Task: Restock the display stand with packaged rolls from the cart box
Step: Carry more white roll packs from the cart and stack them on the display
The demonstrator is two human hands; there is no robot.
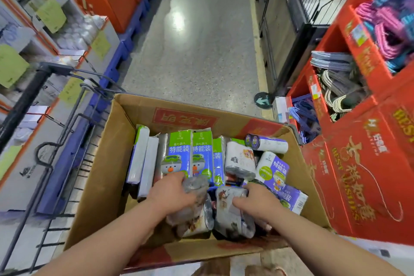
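An open cardboard box (107,163) sits on the cart and holds several packaged rolls. Purple-and-green packs (180,152) stand upright in its middle; more lie at the right (272,169). My left hand (172,192) is inside the box, closed over a grey-white pack of rolls (195,186) near the front. My right hand (255,199) grips another grey-white printed pack (228,215) beside it. Both packs still rest among the others in the box.
A red cardboard display stand (358,175) with hangers in its bins stands at the right. Shelves with white goods and green tags (51,15) line the left. The cart's wire frame (67,123) is at the left. Open aisle floor (197,51) lies ahead.
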